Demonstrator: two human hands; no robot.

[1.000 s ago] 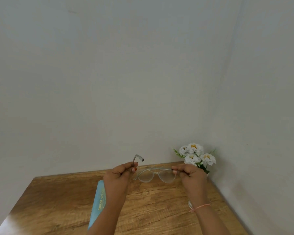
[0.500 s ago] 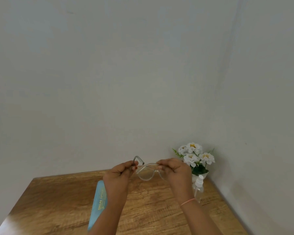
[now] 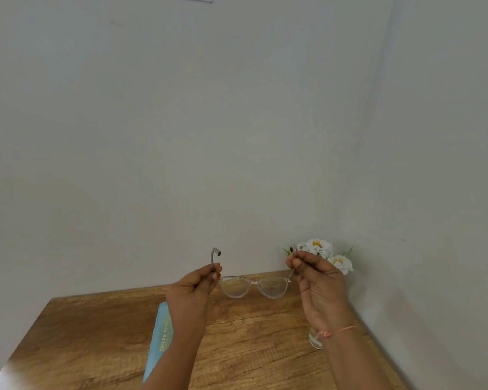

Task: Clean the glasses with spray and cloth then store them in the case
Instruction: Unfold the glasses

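1. The glasses (image 3: 254, 287) are held in the air over the far part of the table (image 3: 96, 327), arms unfolded; your left hand (image 3: 193, 288) pinches one arm, your right hand (image 3: 319, 282) the other.
2. Step judged: inspection before spraying; no cloth in view.
3. Next move calls for freeing one hand for the spray bottle (image 3: 315, 340), half hidden behind your right wrist; the blue case (image 3: 159, 333) lies beside your left forearm.

Wood desk (image 3: 96, 333) w/ blue case (image 3: 159, 333) lying centre-left, clear bottle (image 3: 314, 340) on right, partly hidden, white flowers (image 3: 321, 249) at back-right corner.
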